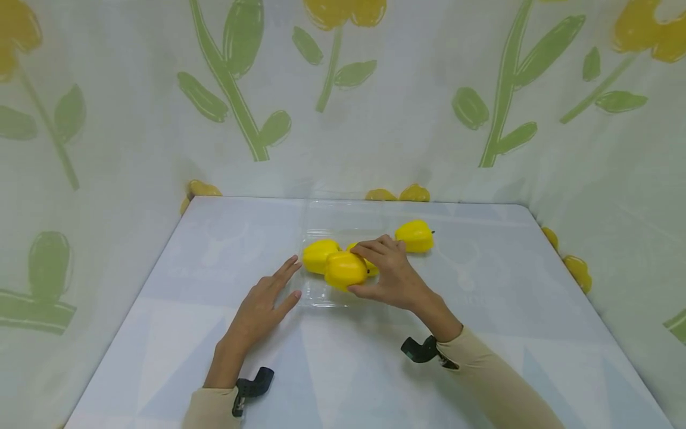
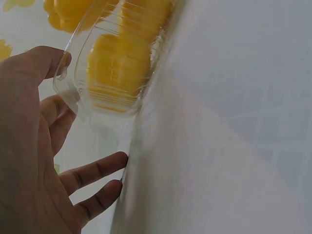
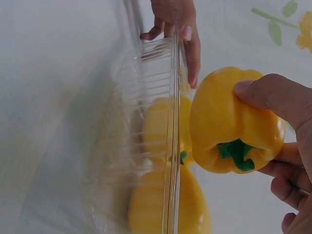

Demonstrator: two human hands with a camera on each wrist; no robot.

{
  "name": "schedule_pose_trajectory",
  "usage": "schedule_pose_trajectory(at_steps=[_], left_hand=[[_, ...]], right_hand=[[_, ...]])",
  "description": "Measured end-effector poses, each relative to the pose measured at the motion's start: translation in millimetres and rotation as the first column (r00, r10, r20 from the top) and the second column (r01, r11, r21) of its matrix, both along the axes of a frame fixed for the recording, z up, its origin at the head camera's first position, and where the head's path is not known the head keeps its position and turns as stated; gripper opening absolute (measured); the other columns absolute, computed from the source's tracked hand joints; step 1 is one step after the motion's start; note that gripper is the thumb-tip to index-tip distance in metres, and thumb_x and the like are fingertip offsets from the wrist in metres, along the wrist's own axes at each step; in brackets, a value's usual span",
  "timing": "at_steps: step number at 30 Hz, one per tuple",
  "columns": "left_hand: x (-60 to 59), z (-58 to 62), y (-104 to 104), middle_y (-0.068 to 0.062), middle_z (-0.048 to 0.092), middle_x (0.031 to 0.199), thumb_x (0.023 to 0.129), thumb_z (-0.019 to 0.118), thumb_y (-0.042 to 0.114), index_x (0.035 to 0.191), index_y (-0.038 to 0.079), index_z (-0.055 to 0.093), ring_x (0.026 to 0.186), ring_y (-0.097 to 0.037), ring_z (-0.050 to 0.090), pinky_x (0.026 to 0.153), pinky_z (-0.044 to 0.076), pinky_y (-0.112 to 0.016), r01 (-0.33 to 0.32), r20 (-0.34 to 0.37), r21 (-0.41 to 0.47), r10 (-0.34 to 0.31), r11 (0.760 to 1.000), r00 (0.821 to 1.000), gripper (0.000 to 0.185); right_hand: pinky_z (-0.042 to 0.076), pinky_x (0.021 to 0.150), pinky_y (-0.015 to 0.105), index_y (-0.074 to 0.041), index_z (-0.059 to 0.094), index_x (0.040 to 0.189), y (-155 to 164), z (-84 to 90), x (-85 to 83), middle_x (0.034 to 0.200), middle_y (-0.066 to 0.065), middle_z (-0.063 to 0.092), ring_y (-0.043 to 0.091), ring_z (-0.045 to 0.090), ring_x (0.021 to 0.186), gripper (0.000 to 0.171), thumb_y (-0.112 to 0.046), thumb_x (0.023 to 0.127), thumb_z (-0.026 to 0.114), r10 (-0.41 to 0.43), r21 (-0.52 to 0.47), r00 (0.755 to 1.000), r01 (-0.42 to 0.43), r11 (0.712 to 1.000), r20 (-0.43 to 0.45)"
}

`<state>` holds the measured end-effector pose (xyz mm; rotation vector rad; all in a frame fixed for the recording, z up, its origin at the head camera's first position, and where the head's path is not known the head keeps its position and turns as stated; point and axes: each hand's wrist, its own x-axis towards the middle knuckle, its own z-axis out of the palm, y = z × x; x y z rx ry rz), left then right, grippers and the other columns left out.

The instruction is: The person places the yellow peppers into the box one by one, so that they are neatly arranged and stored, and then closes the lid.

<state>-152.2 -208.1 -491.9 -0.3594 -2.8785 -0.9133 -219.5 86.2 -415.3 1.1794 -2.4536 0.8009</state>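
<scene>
A glossy yellow bell pepper with a green stem (image 1: pixel 345 270) was held in the right hand (image 1: pixel 393 275), thumb on one side and fingers curled round the other, just above the near part of a clear ribbed plastic clamshell tray (image 1: pixel 320 296) that lay on the middle of the table. The right wrist view showed this pepper (image 3: pixel 234 127) stem end towards the camera, gripped by the right hand (image 3: pixel 287 161), just beside the tray's upright transparent wall (image 3: pixel 170 146). Two more yellow peppers lay inside the tray: one at its left side (image 1: pixel 319 255) and one mostly hidden behind the held pepper and the right hand (image 1: pixel 371 267). The left hand (image 1: pixel 264 305) lay flat with its fingers straight and spread, holding nothing, its fingertips at the tray's left near corner; the left wrist view showed the left hand (image 2: pixel 44 161) open against the tray's edge (image 2: pixel 66 85). A fourth yellow pepper (image 1: pixel 414 236) sat on the table, just behind and to the right of the tray, apart from both hands. All of this rested on a pale blue-white tabletop (image 1: pixel 482 310), enclosed on three sides by a white cloth printed with green stems and yellow flowers (image 1: pixel 407 113). Both forearms wore beige sleeves with a black wrist mount (image 1: pixel 252 386).
</scene>
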Motion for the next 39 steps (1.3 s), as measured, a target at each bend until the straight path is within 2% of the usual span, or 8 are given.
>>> schedule_pose_trajectory(at_steps=[7,16,27,39], left_hand=[[-0.5,0.0,0.0,0.022,0.017,0.163,0.102,0.054,0.044,0.159,0.037,0.026,0.126,-0.025,0.048,0.103,0.041,-0.054,0.003,0.002,0.011,-0.003,1.000,1.000,0.064],[-0.5,2.1,-0.3,0.020,0.019,0.163,0.102,0.053,0.047,0.159,0.036,0.027,0.127,-0.025,0.048,0.104,0.041,-0.055,0.002,-0.003,0.005,-0.002,1.000,1.000,0.064],[1.6,1.4,-0.5,0.019,0.020,0.163,0.101,0.054,0.047,0.159,0.035,0.027,0.128,-0.026,0.047,0.104,0.041,-0.056,-0.012,0.006,0.000,0.012,1.000,1.000,0.065],[0.2,0.9,-1.0,0.020,0.019,0.163,0.102,0.053,0.046,0.159,0.036,0.026,0.128,-0.025,0.048,0.104,0.041,-0.055,0.014,-0.015,0.009,-0.013,1.000,1.000,0.064]], right_hand=[[0.030,0.083,0.044,-0.009,0.069,0.123,-10.3,-2.1,-0.6,0.124,0.002,0.067,0.016,0.050,0.102,0.064,-0.039,0.071,0.091,0.020,-0.014,1.000,-0.021,1.000,-0.014],[0.031,0.082,0.039,-0.010,0.069,0.123,-23.2,-3.4,2.2,0.125,0.002,0.067,0.016,0.050,0.104,0.064,-0.044,0.072,0.089,-0.019,0.065,1.000,0.019,0.998,0.002],[0.033,0.083,0.040,-0.009,0.069,0.123,-31.8,-6.5,4.0,0.124,0.003,0.067,0.017,0.051,0.105,0.066,-0.046,0.072,0.088,-0.022,0.113,1.000,0.023,0.993,-0.006],[0.033,0.082,0.039,-0.010,0.069,0.124,-36.5,-11.0,4.0,0.124,0.003,0.067,0.018,0.050,0.104,0.067,-0.049,0.073,0.087,-0.037,0.164,0.999,0.037,0.986,-0.001]])
